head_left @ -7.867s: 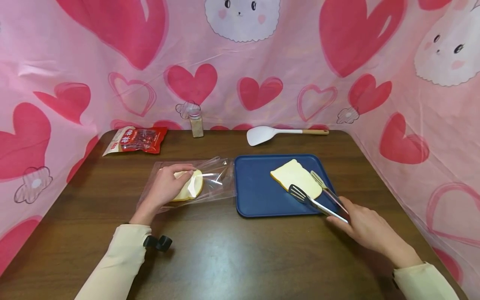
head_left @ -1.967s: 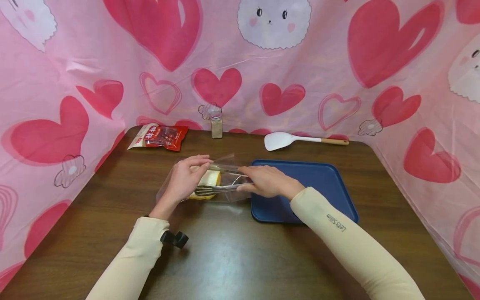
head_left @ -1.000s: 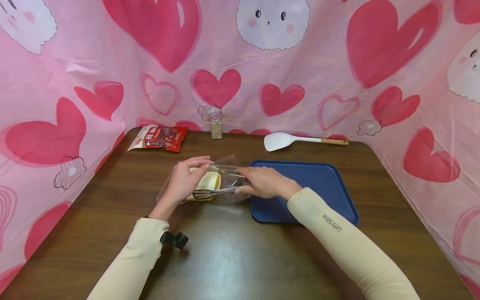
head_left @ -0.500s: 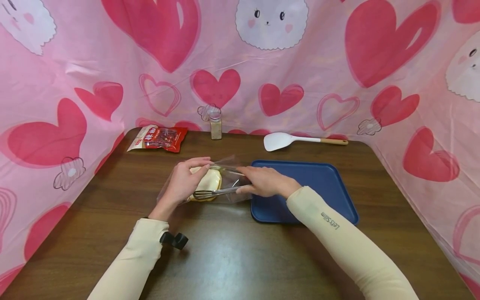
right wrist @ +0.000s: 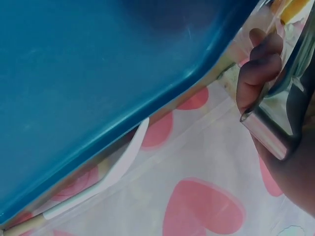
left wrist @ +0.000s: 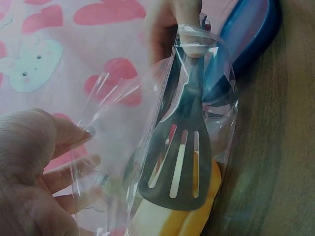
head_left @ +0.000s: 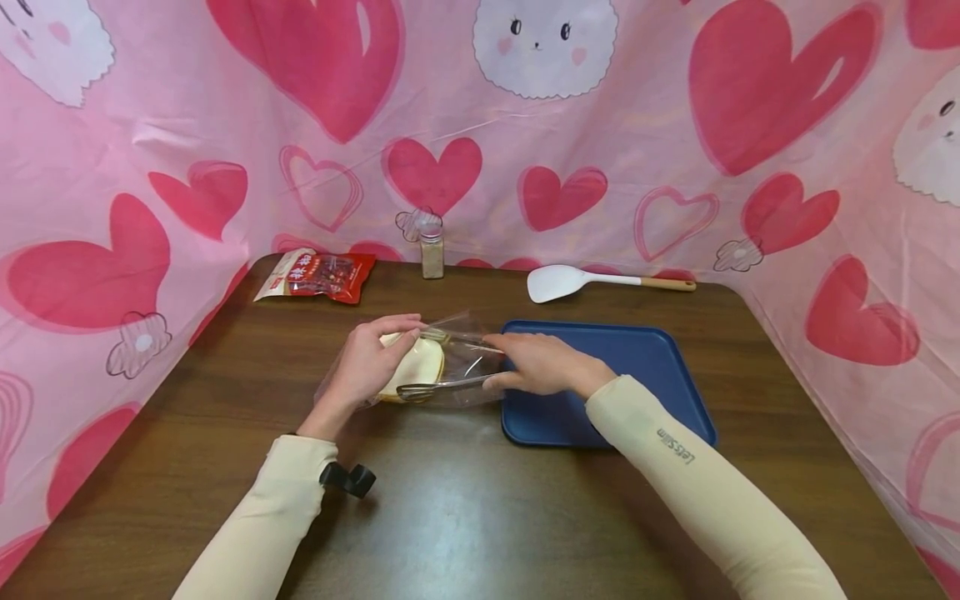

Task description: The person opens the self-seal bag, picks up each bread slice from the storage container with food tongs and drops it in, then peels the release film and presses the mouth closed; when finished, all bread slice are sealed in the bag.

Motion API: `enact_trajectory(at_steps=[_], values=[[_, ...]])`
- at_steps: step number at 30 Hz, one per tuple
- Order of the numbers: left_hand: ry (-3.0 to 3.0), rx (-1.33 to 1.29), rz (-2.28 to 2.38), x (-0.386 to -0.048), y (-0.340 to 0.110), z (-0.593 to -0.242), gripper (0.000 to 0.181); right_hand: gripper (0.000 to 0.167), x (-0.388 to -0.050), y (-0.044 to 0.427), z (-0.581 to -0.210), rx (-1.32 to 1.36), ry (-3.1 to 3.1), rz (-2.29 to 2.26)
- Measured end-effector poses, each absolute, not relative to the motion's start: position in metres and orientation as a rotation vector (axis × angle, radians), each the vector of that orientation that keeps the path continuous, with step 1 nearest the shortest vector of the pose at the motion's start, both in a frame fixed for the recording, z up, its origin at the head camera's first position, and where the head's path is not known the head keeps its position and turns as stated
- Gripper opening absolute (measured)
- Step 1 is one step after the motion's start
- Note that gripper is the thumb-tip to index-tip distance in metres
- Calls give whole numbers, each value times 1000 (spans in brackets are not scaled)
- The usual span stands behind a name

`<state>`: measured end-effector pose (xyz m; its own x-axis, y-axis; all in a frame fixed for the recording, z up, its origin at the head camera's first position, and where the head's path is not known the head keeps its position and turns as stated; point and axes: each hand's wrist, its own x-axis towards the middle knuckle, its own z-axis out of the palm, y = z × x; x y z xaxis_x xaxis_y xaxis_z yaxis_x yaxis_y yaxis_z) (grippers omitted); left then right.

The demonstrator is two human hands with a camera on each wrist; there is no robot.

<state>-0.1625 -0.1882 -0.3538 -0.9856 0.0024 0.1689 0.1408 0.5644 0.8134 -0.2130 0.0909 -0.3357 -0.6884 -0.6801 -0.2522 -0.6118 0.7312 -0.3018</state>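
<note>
My left hand [head_left: 369, 363] pinches the upper layer of a clear plastic bag [head_left: 467, 392] and holds it raised; its thumb and fingertips grip the film in the left wrist view. Inside the bag lie stacked bread slices [head_left: 420, 367], partly hidden by that hand. My right hand [head_left: 542, 363] holds metal tongs [head_left: 457, 383] at the bag's mouth. The slotted heads [left wrist: 177, 167] reach into the bag, spread apart, one near the bread's front edge, the other near its back edge. In the right wrist view the fingers curl round the tongs [right wrist: 268, 132].
A blue tray [head_left: 622, 358] stands right of the bag, under my right forearm. At the table's back are a red and white packet [head_left: 322, 277], a seasoning jar [head_left: 432, 254] and a white spatula [head_left: 558, 282] with a wooden handle. A pink heart-patterned cloth hangs behind.
The right hand has brought the tongs and a slice from the tray into the bag. Just now the tongs have shifted slightly right and their heads stand wider apart. The left hand has stayed still.
</note>
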Motion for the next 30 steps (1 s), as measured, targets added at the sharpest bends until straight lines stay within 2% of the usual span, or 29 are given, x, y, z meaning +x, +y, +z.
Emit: enact_trajectory(at_steps=[8, 30], values=[[-2626, -125, -1441, -163, -188, -356, 25, 80, -213, 88, -336, -1086, 2617, -250], [-2656, -120, -1483, -164, -190, -358, 27, 87, -214, 89, -336, -1002, 2602, -287]])
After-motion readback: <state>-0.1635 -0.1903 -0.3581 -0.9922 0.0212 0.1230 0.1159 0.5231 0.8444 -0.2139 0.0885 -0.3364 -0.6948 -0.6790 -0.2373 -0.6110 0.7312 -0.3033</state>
